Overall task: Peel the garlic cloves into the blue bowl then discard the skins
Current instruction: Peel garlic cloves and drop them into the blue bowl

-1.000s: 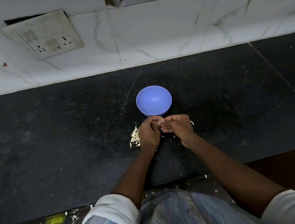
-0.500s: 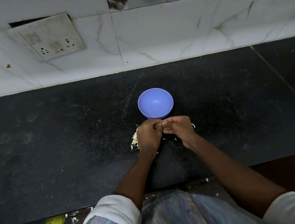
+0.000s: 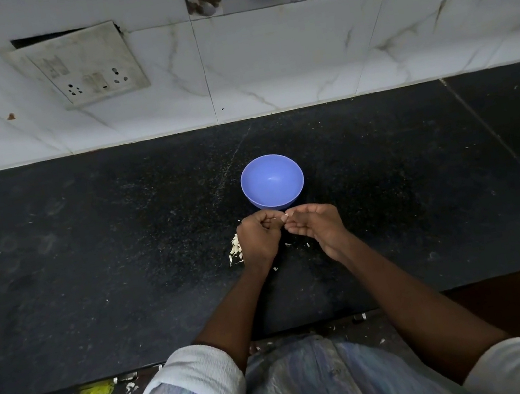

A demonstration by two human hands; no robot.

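both forearms reach away from the body toward the far middle of the scene, bare from the rolled sleeves down, and converge so the two hands meet. the left hand (image 3: 259, 238) is seen from its back, knuckles up, fingers curled inward with the thumb pressed toward the fingertips in a tight pinching grip. the right hand (image 3: 317, 225) lies just right of it, palm turned partly up and toward the left, fingers bent, its fingertips (image 3: 290, 217) meeting those of the left. a small pale piece shows where the fingertips meet; what it is cannot be told.
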